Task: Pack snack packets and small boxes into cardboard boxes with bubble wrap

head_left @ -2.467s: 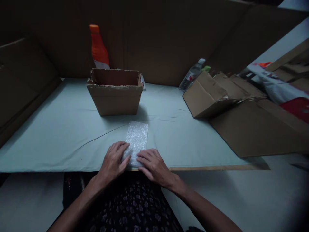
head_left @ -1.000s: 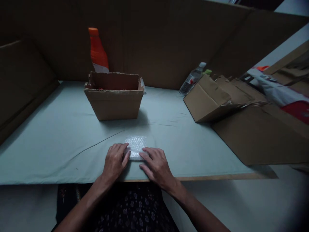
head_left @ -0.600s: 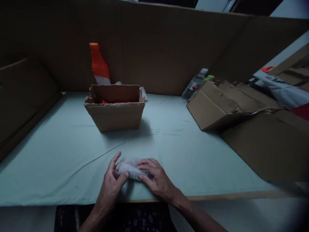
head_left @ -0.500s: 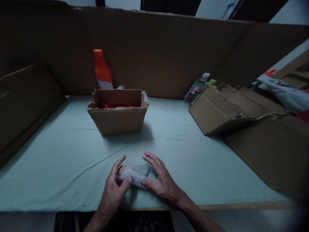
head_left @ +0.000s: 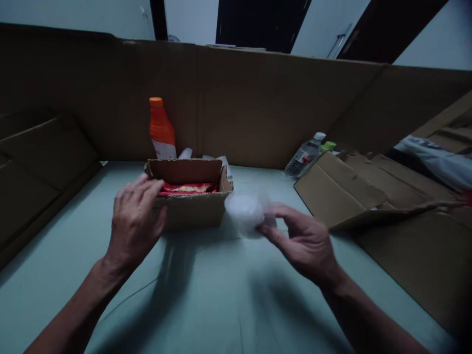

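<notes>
Bubble wrap (head_left: 245, 210), apparently already bundled though blurred, hung over the worktop (head_left: 217, 295), outside the carton (head_left: 197, 211). The left hand (head_left: 133, 216), loosely spread, was at the carton's rim; the right hand (head_left: 304, 241) pinched the wrap.

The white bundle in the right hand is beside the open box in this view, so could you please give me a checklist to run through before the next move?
1. Right hand has a grip on the white bundle: ok, thumb and fingers hold its right side.
2. Bundle sharp enough to inspect: not ok, it is blurred.
3. Box upright with its top open: ok.
4. Box empty: not ok, a red packet lies inside.
5. Left hand touching the box's left side: cannot tell.
</notes>
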`<state>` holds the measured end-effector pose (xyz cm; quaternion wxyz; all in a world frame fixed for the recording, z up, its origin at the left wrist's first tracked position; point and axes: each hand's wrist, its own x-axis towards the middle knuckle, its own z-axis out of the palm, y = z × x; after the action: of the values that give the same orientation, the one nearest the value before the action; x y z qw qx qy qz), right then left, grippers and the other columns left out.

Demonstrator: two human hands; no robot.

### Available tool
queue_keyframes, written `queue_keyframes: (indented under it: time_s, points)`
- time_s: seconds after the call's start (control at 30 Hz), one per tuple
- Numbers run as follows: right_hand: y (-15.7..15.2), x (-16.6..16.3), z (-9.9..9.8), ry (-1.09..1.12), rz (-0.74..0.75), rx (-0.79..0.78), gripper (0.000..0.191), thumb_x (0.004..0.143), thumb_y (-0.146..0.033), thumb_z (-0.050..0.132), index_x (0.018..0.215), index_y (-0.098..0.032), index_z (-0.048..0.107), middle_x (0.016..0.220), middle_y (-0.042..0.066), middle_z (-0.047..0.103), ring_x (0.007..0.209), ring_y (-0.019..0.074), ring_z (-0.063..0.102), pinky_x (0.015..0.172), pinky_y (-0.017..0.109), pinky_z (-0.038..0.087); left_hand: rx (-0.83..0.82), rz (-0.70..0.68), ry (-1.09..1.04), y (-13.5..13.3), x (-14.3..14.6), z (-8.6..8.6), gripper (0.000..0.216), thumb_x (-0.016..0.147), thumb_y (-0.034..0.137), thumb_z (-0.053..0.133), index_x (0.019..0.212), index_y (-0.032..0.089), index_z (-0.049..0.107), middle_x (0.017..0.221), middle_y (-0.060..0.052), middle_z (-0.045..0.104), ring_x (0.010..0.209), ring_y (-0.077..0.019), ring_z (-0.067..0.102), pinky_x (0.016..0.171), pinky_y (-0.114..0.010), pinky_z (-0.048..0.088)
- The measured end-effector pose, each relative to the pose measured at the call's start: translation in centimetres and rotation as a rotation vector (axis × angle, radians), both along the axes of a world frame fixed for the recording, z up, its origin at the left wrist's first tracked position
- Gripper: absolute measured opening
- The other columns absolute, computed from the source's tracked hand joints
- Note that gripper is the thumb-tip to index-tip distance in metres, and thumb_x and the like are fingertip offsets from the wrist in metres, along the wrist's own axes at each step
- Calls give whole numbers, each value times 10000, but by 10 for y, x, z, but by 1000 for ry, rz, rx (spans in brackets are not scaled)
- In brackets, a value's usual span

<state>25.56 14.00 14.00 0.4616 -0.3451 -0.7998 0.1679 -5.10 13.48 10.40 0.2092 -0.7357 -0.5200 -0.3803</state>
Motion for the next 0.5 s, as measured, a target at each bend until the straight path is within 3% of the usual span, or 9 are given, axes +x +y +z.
queue_keyframes:
  time_s: [0.1, 0.2, 0.37, 0.5]
  points:
    - [36, -17, 34, -87, -30, 146, 72, 946, -278, 629, 983, -241, 678, 926, 10, 715, 819, 164, 672, 754, 283, 527, -30, -58, 59, 0, -3, -14, 186, 906, 111, 553, 1037, 224, 621, 995, -63, 734, 1066, -262, 680, 1081, -545, 403]
    - [76, -44, 51, -375, 71, 184, 59, 928, -233, 633, 950, -221, 686, 933, -11, 723, 809, 151, 660, 733, 268, 485, -28, -81, 46, -12, -2, -26, 173, 910, 98, 560, 1022, 215, 621, 978, -63, 743, 1020, -250, 692, 1087, -549, 388]
    - [110, -89, 44, -1032, 263, 38, 132, 829, -123, 693, 724, -202, 679, 656, -28, 672, 584, 123, 558, 548, 253, 333, -45, -99, 24, -14, -2, -25, 182, 902, 86, 570, 1025, 207, 626, 977, -64, 749, 1016, -252, 686, 1085, -557, 385]
    - [111, -118, 27, -1271, 304, 27, 216, 843, -82, 624, 666, -193, 681, 611, 7, 668, 513, 131, 518, 517, 290, 280, -53, -104, 14, -7, -2, -24, 185, 901, 78, 568, 1022, 205, 624, 977, -63, 746, 1000, -250, 681, 1068, -568, 403]
